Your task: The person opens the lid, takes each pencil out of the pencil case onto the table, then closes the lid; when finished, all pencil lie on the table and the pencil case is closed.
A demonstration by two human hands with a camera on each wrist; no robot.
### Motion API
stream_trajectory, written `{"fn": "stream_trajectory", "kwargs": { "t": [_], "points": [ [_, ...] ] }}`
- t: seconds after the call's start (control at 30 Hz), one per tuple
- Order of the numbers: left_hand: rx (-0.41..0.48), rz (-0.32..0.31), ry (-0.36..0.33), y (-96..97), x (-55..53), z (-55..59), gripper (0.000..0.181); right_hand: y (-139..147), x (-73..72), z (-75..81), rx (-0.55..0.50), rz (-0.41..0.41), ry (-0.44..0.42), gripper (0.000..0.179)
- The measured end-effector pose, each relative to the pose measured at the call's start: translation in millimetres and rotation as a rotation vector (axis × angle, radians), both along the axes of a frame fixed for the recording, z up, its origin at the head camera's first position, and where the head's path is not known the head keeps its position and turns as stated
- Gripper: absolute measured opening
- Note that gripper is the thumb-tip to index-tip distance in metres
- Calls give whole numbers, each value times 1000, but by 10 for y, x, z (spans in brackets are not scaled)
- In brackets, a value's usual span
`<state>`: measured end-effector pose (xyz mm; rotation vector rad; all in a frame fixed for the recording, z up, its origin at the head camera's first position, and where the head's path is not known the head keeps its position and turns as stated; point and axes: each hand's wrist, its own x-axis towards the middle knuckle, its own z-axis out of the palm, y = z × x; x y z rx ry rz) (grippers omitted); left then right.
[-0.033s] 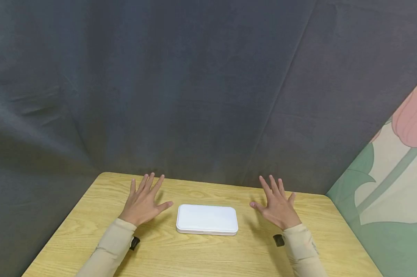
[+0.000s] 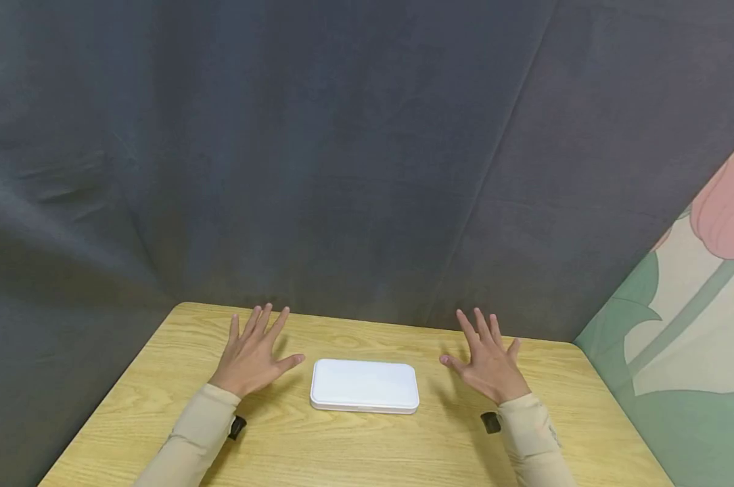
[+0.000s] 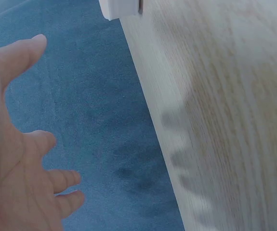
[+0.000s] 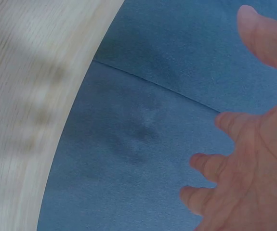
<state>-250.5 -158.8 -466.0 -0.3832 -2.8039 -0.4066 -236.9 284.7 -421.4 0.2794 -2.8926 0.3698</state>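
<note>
A white flat case (image 2: 364,384) with rounded corners lies closed on the wooden table (image 2: 318,453), between the two hands. To its left, my left hand (image 2: 252,358) is held above the table with its fingers spread and nothing in it. On the other side, my right hand (image 2: 487,365) hovers likewise, fingers apart and holding nothing. Neither hand touches the case. In the left wrist view a corner of the case (image 3: 121,7) shows at the top, past the thumb of the left hand (image 3: 20,163). The right wrist view has only the right hand (image 4: 249,163), the table edge and cloth.
A dark grey-blue curtain (image 2: 342,169) hangs right behind the table's far edge. At the right stands a panel (image 2: 695,352) printed with pink tulips and green leaves. Each wrist carries a small black device (image 2: 237,427) below its beige sleeve (image 2: 187,436).
</note>
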Motion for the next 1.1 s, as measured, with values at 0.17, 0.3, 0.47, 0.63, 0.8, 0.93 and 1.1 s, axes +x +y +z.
{"fn": "stream_trajectory", "kwargs": {
  "t": [0.17, 0.3, 0.47, 0.63, 0.8, 0.93, 1.1],
  "points": [
    [18, -10, -2, 3, 18, 18, 96, 20, -7, 3, -3, 4, -4, 94],
    [6, -11, -4, 22, 26, 26, 96, -2, -24, 19, -10, 23, 18, 94],
    [32, -51, -28, 80, 48, 52, 94, -113, -46, -15, -37, 96, 16, 93],
    [117, -173, -191, 205, 97, 57, 97, -334, -36, -131, -36, 223, 24, 92],
    [172, -293, -358, 353, 138, -30, 111, -658, -33, -318, -1, 333, -46, 94],
    [183, -332, -421, 451, 162, -122, 123, -890, -24, -494, 76, 383, -130, 99],
    [187, -333, -445, 522, 181, -186, 126, -1089, -17, -649, 170, 424, -161, 104]
  ]
}}
